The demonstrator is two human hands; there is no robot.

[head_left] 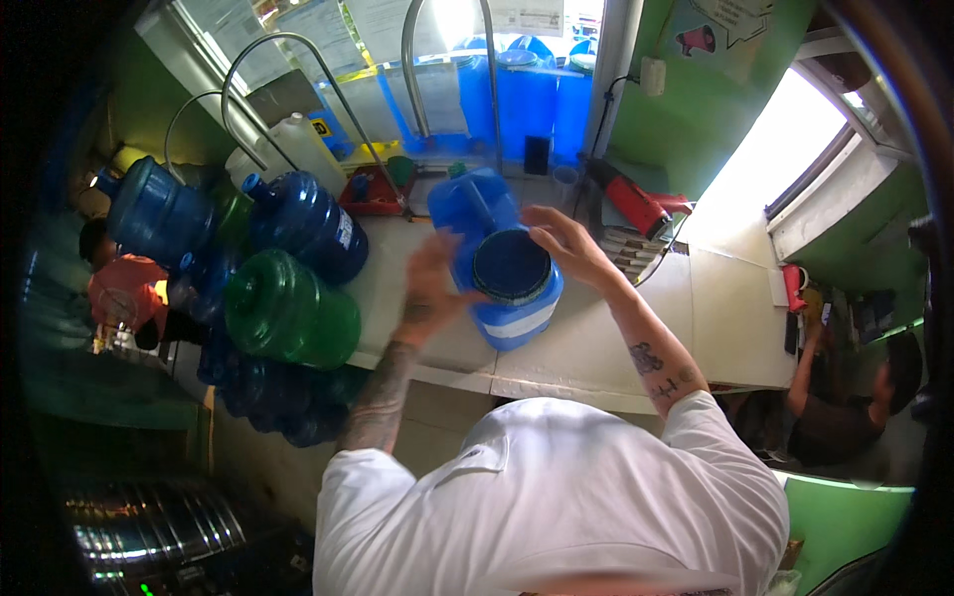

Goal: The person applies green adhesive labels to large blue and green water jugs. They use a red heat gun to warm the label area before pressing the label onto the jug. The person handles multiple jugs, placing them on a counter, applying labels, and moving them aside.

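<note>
On the white counter in front of me stands a blue plastic water jug (512, 323) with a moulded handle and a wide, dark round cap (512, 266). At the jug's left side is my left hand (429, 283), blurred by motion, its thumb and fingers apart. My right hand (571, 246) is by the right edge of the cap with its fingers loosely bent and spread; whether the fingertips touch the cap I cannot tell. Neither hand grips anything that I can see. The jug's underside is hidden.
Large blue bottles (303, 223) and a green bottle (293, 310) crowd the left. A red heat gun (631, 199) lies right of the jug, a red tray (376, 189) behind. Curved metal pipes (495, 89) rise at the back. People are at the far left and right.
</note>
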